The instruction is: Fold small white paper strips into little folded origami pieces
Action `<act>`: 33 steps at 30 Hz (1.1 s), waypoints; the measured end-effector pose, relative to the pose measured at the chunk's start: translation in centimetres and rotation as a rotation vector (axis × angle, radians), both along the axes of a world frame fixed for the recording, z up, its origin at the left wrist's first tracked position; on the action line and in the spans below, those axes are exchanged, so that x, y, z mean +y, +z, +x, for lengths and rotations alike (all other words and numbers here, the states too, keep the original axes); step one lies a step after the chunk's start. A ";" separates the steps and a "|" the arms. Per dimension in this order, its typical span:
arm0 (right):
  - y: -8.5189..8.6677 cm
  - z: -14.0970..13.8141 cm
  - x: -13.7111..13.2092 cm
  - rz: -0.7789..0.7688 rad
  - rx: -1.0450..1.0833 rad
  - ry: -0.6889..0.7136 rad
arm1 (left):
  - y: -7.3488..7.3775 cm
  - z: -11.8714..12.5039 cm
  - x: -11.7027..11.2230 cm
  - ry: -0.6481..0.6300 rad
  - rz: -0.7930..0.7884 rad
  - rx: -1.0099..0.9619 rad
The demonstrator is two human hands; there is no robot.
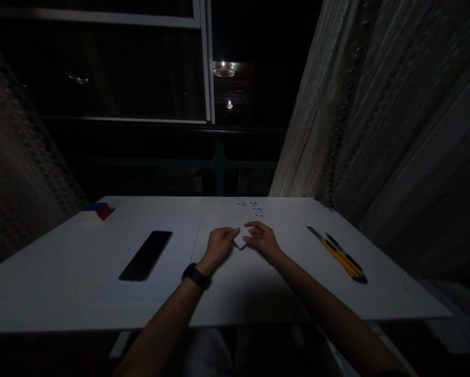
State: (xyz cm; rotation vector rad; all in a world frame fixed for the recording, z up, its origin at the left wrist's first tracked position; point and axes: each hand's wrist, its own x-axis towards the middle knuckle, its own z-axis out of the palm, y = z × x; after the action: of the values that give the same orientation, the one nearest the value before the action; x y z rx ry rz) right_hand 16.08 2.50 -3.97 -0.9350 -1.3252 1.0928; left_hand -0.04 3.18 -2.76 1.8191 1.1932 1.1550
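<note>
A small white piece of paper (241, 239) lies on the white table (62, 272) at its middle, pinched between both hands. My left hand (219, 245), with a black watch on the wrist, grips the paper's left side with curled fingers. My right hand (263, 239) holds the right side, fingers bent over the paper's edge. Several tiny dark scraps (255, 208) lie just beyond the hands.
A black phone (146, 255) lies on a white sheet (167, 277) to the left. A red, white and blue cube (97, 210) sits at the far left corner. A yellow utility knife (339, 255) and a dark pen (341, 248) lie to the right. A curtain hangs at right.
</note>
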 end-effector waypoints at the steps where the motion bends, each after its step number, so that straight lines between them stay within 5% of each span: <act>1: 0.0 -0.1 0.0 0.011 -0.001 0.010 | 0.0 0.0 -0.1 -0.002 0.015 0.030; 17: -0.6 -0.5 0.3 0.024 -0.057 -0.136 | -0.1 0.2 -0.4 -0.031 0.117 0.194; 25: -0.8 -0.7 0.4 -0.005 -0.100 -0.172 | 0.5 0.3 -0.7 0.072 0.116 0.156; 33: -0.1 -1.2 -0.3 -0.013 -0.017 -0.065 | 0.6 0.2 -0.8 0.124 0.126 0.090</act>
State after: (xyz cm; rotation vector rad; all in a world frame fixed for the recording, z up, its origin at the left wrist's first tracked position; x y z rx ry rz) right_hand 14.86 2.18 -4.06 -0.9924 -1.2938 1.0467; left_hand 0.16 2.37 -2.18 1.9310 1.3269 1.2538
